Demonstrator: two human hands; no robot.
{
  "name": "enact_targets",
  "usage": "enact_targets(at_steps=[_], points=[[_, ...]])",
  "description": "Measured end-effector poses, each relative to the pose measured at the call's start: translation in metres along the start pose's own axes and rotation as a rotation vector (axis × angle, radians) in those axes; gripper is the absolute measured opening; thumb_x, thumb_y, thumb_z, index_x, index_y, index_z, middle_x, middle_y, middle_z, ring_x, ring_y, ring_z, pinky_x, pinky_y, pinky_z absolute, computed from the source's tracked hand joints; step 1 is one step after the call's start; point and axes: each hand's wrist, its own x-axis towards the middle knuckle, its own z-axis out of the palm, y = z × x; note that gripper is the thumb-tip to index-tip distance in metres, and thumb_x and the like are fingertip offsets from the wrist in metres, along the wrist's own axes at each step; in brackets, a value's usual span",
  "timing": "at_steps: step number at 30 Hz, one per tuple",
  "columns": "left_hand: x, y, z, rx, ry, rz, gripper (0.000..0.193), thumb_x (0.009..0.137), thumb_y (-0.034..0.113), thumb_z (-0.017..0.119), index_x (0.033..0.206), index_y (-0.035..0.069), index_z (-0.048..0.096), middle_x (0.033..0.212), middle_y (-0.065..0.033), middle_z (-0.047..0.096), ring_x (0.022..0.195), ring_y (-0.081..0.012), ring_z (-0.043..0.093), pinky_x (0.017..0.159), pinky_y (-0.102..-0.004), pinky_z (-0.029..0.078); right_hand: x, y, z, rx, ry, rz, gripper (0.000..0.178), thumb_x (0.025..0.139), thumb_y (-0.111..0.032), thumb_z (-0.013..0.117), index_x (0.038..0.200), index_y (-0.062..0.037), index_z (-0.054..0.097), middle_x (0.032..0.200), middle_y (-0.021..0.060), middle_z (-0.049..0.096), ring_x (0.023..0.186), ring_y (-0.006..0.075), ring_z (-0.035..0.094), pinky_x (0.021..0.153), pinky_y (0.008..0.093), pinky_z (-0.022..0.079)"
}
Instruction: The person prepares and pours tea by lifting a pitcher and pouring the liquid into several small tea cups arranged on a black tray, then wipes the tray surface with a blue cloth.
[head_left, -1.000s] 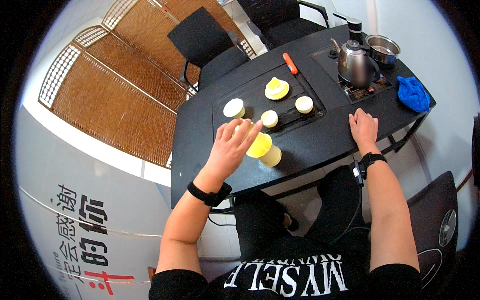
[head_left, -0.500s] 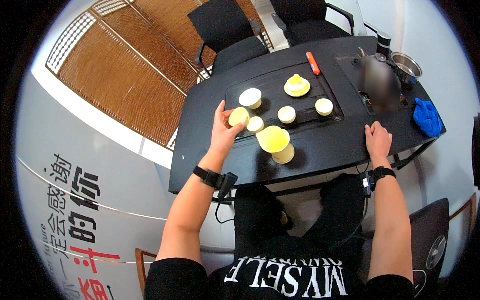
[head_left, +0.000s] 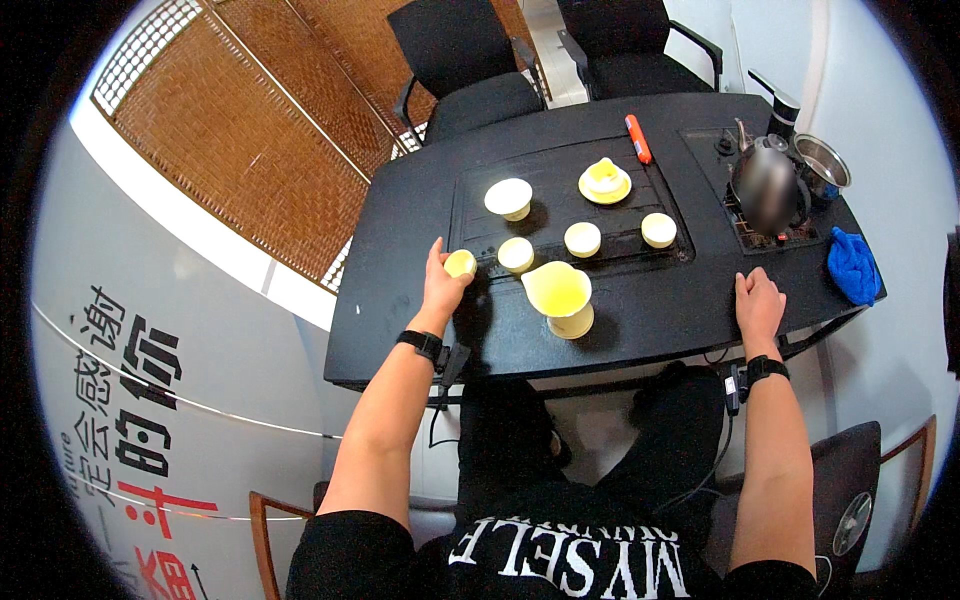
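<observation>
Between the thumb and fingers of my left hand [head_left: 446, 284] is a small pale-yellow teacup [head_left: 460, 264], at the left side of the black tea table. Just right of it stands a second teacup [head_left: 516, 255], then a third [head_left: 582, 240] and a fourth [head_left: 658, 231] in a row on the tray. A tall spouted tea pitcher [head_left: 566, 318] is nearer to me, its inside yellow. Behind the row sit a white flared bowl [head_left: 509, 197] and a saucer [head_left: 606, 188] bearing a lid-like piece. Loosely curled, my right hand [head_left: 761, 303] rests at the table's front edge, with nothing visible in it.
A kettle [head_left: 768, 190], partly blurred, stands on the heating unit at the right, beside a steel pot [head_left: 823, 166]. A blue cloth [head_left: 853, 266] lies at the right corner. An orange-red stick-shaped object [head_left: 638, 139] is at the tray's far edge. Black chairs [head_left: 468, 60] stand beyond.
My left hand has drawn the teacup left and toward me, away from the neighbouring cup. My right hand stays at the table edge. The whole view has shifted slightly.
</observation>
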Motion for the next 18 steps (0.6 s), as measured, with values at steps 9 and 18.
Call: enact_targets(at_steps=[9, 18], points=[[0.0, -0.005, 0.0, -0.033, -0.067, 0.006, 0.097, 0.071, 0.0, 0.078, 0.153, 0.009, 0.026, 0.131, -0.0159, 0.054, 0.121, -0.0289, 0.054, 0.106, -0.038, 0.042, -0.001, 0.0, 0.001, 0.016, 0.018, -0.022, 0.03, 0.093, -0.029, 0.064, 0.076, -0.0098, 0.049, 0.07, 0.0049, 0.054, 0.077, 0.0287, 0.059, 0.074, 0.0431, 0.04], [-0.019, 0.082, 0.019, 0.15, -0.117, 0.522, 0.09, 0.072, 0.013, 0.082, 0.149, 0.004, 0.034, 0.137, -0.0228, 0.047, 0.129, -0.0396, 0.044, 0.109, -0.0438, 0.037, 0.0, -0.001, 0.002, 0.026, 0.036, -0.018, 0.031, 0.093, -0.029, 0.064, 0.075, -0.0093, 0.049, 0.069, 0.0053, 0.054, 0.077, 0.0293, 0.058, 0.075, 0.0434, 0.041]])
